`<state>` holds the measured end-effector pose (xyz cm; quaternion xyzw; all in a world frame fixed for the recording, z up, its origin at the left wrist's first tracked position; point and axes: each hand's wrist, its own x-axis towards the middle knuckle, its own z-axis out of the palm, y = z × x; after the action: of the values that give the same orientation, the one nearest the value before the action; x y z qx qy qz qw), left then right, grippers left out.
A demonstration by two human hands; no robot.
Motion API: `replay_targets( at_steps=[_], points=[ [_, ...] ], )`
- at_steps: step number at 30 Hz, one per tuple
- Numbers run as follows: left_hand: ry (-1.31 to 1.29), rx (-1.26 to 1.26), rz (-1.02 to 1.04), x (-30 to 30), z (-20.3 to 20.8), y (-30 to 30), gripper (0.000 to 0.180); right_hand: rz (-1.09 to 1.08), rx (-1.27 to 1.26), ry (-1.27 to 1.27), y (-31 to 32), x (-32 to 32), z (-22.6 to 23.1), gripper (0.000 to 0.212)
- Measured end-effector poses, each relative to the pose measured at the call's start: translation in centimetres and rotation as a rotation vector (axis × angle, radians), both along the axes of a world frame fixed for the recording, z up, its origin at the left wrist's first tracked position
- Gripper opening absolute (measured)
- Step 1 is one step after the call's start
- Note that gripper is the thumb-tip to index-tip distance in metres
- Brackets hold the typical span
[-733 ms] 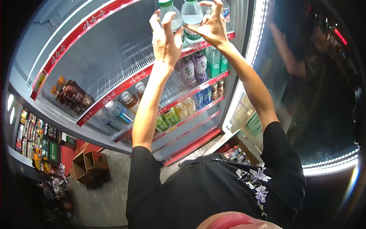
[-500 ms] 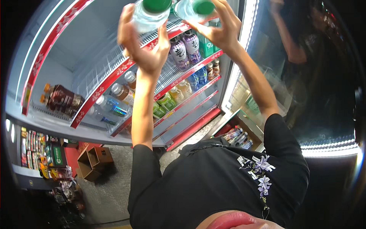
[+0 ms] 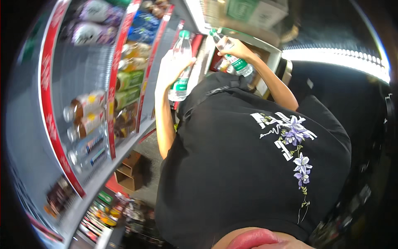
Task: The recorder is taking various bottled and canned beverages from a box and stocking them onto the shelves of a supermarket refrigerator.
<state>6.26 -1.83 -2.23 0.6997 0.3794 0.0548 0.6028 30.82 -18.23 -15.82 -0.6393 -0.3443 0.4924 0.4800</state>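
Note:
Near the top middle, my left hand (image 3: 171, 69) is closed around a clear water bottle (image 3: 180, 88) with a green cap and a green label. The bottle stands nearly upright in the picture, its cap toward the top. To the right of it, my right hand (image 3: 237, 50) grips a second clear water bottle (image 3: 240, 65) of the same look, tilted with its cap to the upper left. Both bottles are apart from each other, in front of my black shirt. Just beyond the right bottle is an open box (image 3: 271, 49), its contents mostly hidden.
Along the left stands an open drinks fridge with red-edged shelves (image 3: 46, 89). Tea bottles (image 3: 89, 103), purple-labelled bottles (image 3: 93, 33) and green-labelled bottles (image 3: 127, 89) lie in it, blurred. A brown carton (image 3: 129, 172) sits on the floor. Another green and white carton (image 3: 259, 11) is at the top.
Both hands have come down from the upper fridge shelf, bringing the two bottles toward the open box. My view has turned, so the fridge now lies farther left.

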Motion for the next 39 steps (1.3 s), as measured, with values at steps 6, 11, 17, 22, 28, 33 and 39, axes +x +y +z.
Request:
replay_targets(
  at_steps=[6,11,17,22,28,33,39],
  points=[
    [0.109,-0.228,-0.196,2.7,-6.6,-2.7,0.051,-0.474,-0.755,-0.249,-12.1,0.8,-18.6,0.101],
    [0.16,-0.259,-0.248,6.4,-7.1,-5.4,0.051,-0.847,-0.911,-0.279,-15.8,-1.0,-25.5,0.093],
    [0.225,-0.07,-0.219,8.5,-8.1,-4.7,0.04,-0.571,-0.332,0.308,-9.4,0.1,-14.9,0.047],
    [0.012,-0.341,-0.12,9.5,-8.5,-5.5,0.044,-0.43,0.03,1.284,-3.8,-3.4,-6.3,0.038],
    [-0.16,-0.272,-0.256,7.8,-7.7,-5.6,0.041,-0.815,-0.446,0.752,-7.4,-1.1,-22.7,0.025],
    [-0.085,-0.087,-0.121,2.1,-6.6,-3.0,0.034,-1.232,-0.691,0.33,-8.6,-1.0,-23.8,0.022],
    [-0.118,0.284,0.244,-2.4,0.8,-0.6,0.028,-0.535,-0.178,0.166,-4.4,0.0,-12.8,0.017]
  ],
)
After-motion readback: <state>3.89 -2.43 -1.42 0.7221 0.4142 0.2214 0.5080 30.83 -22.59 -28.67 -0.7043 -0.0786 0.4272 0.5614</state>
